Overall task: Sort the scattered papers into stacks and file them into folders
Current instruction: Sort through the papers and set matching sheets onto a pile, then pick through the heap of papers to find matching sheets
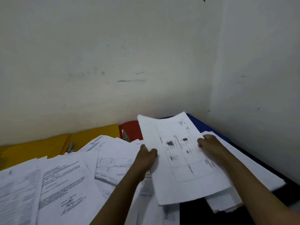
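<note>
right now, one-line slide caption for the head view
Both hands, left hand and right hand, hold a printed sheet above scattered papers.

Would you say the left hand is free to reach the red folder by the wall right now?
Probably not yet. The left hand grips one edge of the held sheets, and the right hand grips the other. The red folder sits just beyond, partly hidden by those sheets and loose papers.

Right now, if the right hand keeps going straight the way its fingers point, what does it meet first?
Its right hand already grips the held white printed sheets, fingers pointing left across them. Beyond those, probably the left hand on the opposite edge; depth is unclear.
</note>
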